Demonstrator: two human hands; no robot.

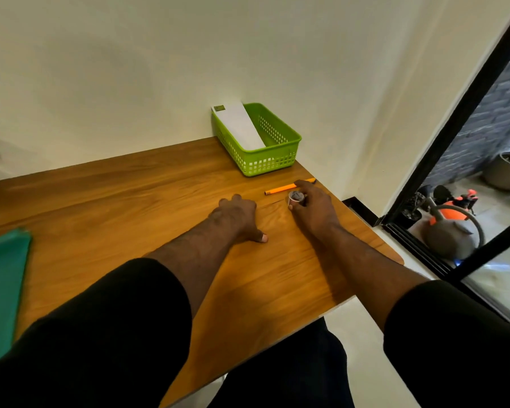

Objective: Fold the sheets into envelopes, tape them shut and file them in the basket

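1. Here, the right hand (pixel 314 206) rests on the wooden table (pixel 130 201) near its right edge, fingers curled around a small roll of tape (pixel 296 197) that stands on the tabletop; the roll's open end faces the camera and shows a greyish core.
2. No writing or brand can be read on the roll; it is too small and partly covered by the fingers.
3. The left hand (pixel 237 219) lies palm down on the bare wood just beside the right hand, fingers loosely bent and thumb stretched out toward the right, holding nothing.
4. An orange pen (pixel 283 188) with a dark tip lies flat on the table just beyond the right hand, its far end passing behind the fingertips.
5. A lime-green plastic basket (pixel 273 163) with perforated sides sits at the table's far right corner against the wall.
6. A white folded envelope (pixel 242 126) leans in the basket along its left side, its upper end sticking out above the rim.
7. A small olive-coloured patch sits at the envelope's top corner; any print on it is unreadable.
8. A teal sheet (pixel 0 290) lies at the table's left edge, well apart from both hands and blurred.
9. Both forearms reach out from black sleeves (pixel 100 334).
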